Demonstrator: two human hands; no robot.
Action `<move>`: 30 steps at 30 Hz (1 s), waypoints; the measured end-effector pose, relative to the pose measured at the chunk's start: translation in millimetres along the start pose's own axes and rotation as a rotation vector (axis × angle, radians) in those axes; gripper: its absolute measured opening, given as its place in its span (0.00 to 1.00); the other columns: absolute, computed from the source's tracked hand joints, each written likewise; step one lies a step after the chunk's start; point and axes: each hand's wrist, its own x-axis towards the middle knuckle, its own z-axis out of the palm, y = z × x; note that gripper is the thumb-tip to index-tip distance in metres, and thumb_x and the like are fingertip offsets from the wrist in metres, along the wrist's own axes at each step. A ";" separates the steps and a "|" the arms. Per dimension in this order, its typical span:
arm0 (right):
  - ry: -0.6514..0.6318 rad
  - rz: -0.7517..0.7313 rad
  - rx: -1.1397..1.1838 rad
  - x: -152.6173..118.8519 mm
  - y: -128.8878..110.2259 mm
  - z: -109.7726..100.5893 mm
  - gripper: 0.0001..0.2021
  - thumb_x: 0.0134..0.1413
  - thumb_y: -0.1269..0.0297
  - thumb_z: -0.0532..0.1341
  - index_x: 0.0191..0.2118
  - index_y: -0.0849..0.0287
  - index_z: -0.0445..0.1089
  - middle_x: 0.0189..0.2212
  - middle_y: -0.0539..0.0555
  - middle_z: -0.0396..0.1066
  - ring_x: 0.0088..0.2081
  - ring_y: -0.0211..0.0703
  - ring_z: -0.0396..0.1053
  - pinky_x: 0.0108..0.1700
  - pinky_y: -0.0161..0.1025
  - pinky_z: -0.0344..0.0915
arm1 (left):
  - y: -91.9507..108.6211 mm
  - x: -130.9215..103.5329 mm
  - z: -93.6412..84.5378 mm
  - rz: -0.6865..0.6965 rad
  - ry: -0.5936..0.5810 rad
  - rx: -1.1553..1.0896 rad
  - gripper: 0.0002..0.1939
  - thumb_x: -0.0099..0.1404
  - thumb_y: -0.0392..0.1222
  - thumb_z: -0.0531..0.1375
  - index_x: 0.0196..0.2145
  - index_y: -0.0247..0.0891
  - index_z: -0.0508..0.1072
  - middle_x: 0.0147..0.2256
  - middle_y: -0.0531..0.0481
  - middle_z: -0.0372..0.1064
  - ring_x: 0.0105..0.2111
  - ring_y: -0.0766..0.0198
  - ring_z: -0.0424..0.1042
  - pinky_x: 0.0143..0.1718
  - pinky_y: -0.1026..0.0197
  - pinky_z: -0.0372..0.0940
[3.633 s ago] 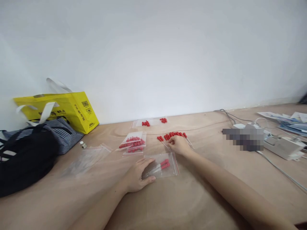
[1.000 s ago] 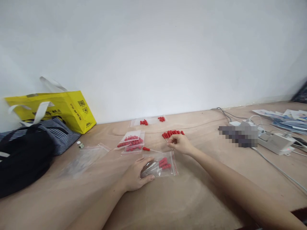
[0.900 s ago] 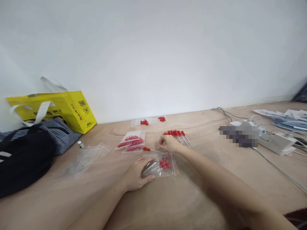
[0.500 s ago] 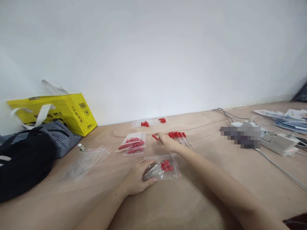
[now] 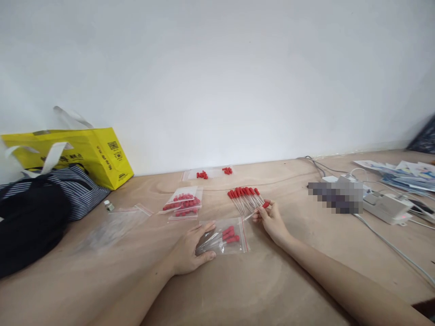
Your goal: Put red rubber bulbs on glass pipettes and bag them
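My left hand (image 5: 188, 249) rests at the left end of a clear zip bag (image 5: 219, 246), its thumb and fingers spread over the bag's edge. Inside that bag lie several red-topped droppers with clear stems. Between the fingertips of my right hand (image 5: 270, 219) is one red-topped dropper (image 5: 266, 205), its stem pointing left toward the bag's opening. Just beyond, a row of several red-topped droppers (image 5: 243, 192) lies fanned on the table. Filled bags of red-topped droppers (image 5: 185, 206) are stacked behind my left hand.
A heap of clear bags (image 5: 117, 226) and a small bottle (image 5: 108, 205) lie left, near a yellow bag (image 5: 112, 158) and a black bag (image 5: 34, 222). Red pieces (image 5: 202, 174) lie by the wall. Right are a power strip (image 5: 387, 207), cables and papers (image 5: 404, 174).
My right hand has moved right and nearer from beside the row, and now holds a dropper. More droppers show in the row. My left hand stays on the bag.
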 end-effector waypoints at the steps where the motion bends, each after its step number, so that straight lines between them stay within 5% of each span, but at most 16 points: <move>1: 0.005 0.016 0.034 -1.6 0.4 3.3 0.23 0.41 0.50 0.58 0.38 0.53 0.46 0.24 0.46 0.61 0.22 0.37 0.65 0.27 0.39 0.66 | -0.2 0.0 0.1 0.000 0.000 -0.001 0.32 0.56 0.48 0.55 0.56 0.43 0.48 0.54 0.48 0.57 0.53 0.56 0.55 0.53 0.51 0.52; 7: -0.032 0.097 0.095 -12.5 -5.9 14.6 0.23 0.35 0.50 0.62 0.33 0.56 0.53 0.24 0.46 0.63 0.25 0.36 0.66 0.32 0.38 0.67 | 3.1 0.5 -0.9 -0.008 -0.003 -0.011 0.32 0.55 0.48 0.56 0.55 0.43 0.50 0.54 0.47 0.56 0.53 0.55 0.56 0.53 0.51 0.53; 14: -0.196 0.145 -0.091 -17.8 -11.7 14.4 0.21 0.34 0.54 0.64 0.33 0.58 0.58 0.25 0.45 0.65 0.12 0.25 0.55 0.12 0.27 0.52 | 4.8 1.0 -1.7 -0.019 0.000 -0.024 0.34 0.54 0.47 0.57 0.56 0.42 0.48 0.55 0.47 0.55 0.53 0.56 0.55 0.53 0.52 0.53; 20: -0.465 0.155 -0.205 -15.1 -8.1 15.6 0.15 0.40 0.56 0.61 0.32 0.59 0.59 0.24 0.46 0.67 0.09 0.23 0.49 0.09 0.26 0.46 | 3.1 1.7 -0.4 -0.003 0.010 -0.020 0.34 0.54 0.47 0.57 0.56 0.42 0.48 0.54 0.47 0.55 0.53 0.56 0.55 0.53 0.52 0.53; 25: -0.547 0.123 -0.226 -13.8 -4.2 23.6 0.11 0.46 0.58 0.57 0.31 0.58 0.57 0.24 0.48 0.68 0.16 0.29 0.61 0.14 0.26 0.51 | 2.7 2.5 -0.5 -0.013 0.001 -0.016 0.34 0.54 0.48 0.57 0.56 0.41 0.48 0.55 0.46 0.54 0.54 0.56 0.55 0.54 0.52 0.52; 30: -0.471 0.107 -0.298 -7.8 4.6 31.4 0.11 0.45 0.57 0.57 0.29 0.59 0.58 0.22 0.49 0.68 0.19 0.34 0.65 0.17 0.29 0.57 | 2.9 2.8 -0.7 -0.011 0.001 0.000 0.35 0.54 0.49 0.57 0.56 0.42 0.48 0.55 0.46 0.55 0.53 0.55 0.56 0.53 0.52 0.53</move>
